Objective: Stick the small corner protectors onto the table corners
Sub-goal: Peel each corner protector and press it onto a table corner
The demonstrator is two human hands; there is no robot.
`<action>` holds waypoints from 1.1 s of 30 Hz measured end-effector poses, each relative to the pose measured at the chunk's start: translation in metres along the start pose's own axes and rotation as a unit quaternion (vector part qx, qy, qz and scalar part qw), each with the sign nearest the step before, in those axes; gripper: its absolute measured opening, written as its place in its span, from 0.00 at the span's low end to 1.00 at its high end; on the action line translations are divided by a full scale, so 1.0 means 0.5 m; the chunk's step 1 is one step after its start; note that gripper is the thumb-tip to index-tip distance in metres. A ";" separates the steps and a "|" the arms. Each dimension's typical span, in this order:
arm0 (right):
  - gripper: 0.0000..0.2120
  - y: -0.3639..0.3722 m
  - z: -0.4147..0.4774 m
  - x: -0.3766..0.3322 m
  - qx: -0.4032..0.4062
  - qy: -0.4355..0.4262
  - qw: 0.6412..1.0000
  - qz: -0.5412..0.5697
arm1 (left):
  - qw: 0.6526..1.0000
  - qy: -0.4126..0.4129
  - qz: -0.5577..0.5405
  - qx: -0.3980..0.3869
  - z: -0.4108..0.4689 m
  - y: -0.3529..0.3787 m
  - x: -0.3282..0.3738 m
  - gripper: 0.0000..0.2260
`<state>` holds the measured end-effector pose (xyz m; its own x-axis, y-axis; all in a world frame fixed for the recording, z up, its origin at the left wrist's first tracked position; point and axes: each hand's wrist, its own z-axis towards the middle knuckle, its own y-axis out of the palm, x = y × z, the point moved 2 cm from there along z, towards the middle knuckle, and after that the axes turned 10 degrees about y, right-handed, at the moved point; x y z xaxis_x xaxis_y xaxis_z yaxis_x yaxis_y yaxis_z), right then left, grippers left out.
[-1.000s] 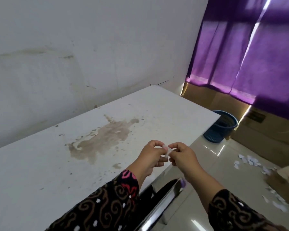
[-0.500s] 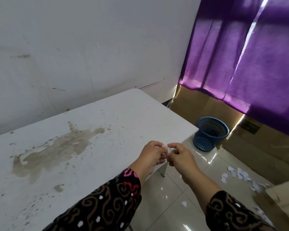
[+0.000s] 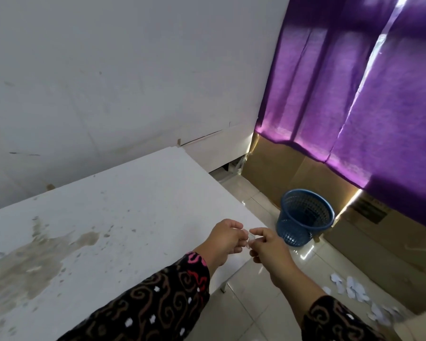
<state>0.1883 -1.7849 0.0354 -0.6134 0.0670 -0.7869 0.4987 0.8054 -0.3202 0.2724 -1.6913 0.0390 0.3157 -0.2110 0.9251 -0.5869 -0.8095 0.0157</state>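
Observation:
My left hand [image 3: 225,238] and my right hand [image 3: 268,249] meet fingertip to fingertip over the near right corner of the white table [image 3: 138,193]. Between them both hands pinch a small clear corner protector [image 3: 249,241], mostly hidden by the fingers. The table top carries a large brown stain at the left. The table corner itself lies under and just behind my hands.
A blue mesh waste basket [image 3: 303,215] stands on the tiled floor right of the table. White paper scraps [image 3: 354,289] litter the floor at lower right. Purple curtain [image 3: 367,94] and brown cardboard [image 3: 293,168] line the right wall. A white wall backs the table.
The view has swung to the right along the table, so the stain slid left and the basket came nearer the centre. Both hands keep pinching the protector together.

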 end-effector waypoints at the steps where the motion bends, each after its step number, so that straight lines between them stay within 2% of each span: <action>1: 0.10 -0.008 0.019 -0.005 -0.005 0.002 1.000 0.001 | 1.000 0.002 0.010 0.001 0.016 0.008 0.004 0.10; 6: 0.08 -0.033 0.121 -0.023 -0.048 0.003 0.999 -0.024 | 0.998 -0.009 0.041 0.047 0.100 0.038 0.005 0.08; 13: 0.04 -0.125 0.261 -0.013 -0.158 0.029 0.986 -0.052 | 0.993 -0.025 0.038 0.109 0.181 0.136 -0.013 0.06; 17: 0.04 -0.169 0.320 0.001 -0.210 0.076 0.974 -0.045 | 0.988 -0.041 0.074 0.133 0.207 0.194 -0.022 0.11; 20: 0.03 -0.187 0.351 0.022 -0.243 0.111 0.963 -0.030 | 0.979 -0.030 0.165 0.113 0.208 0.230 -0.036 0.15; 26: 0.08 -0.185 0.374 0.054 -0.280 0.177 0.943 -0.006 | 0.926 -0.018 0.376 0.022 0.209 0.238 -0.062 0.26; 33: 0.07 -0.180 0.391 0.071 -0.297 0.202 0.933 -0.007 | 0.891 -0.001 0.454 0.005 0.225 0.240 -0.081 0.25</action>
<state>0.2414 -1.9702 -0.0668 -0.8577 0.1734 -0.4841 0.1348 0.9843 0.1138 0.2729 -1.8417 -0.0395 -0.2837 -0.7826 0.5541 -0.5950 -0.3095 -0.7417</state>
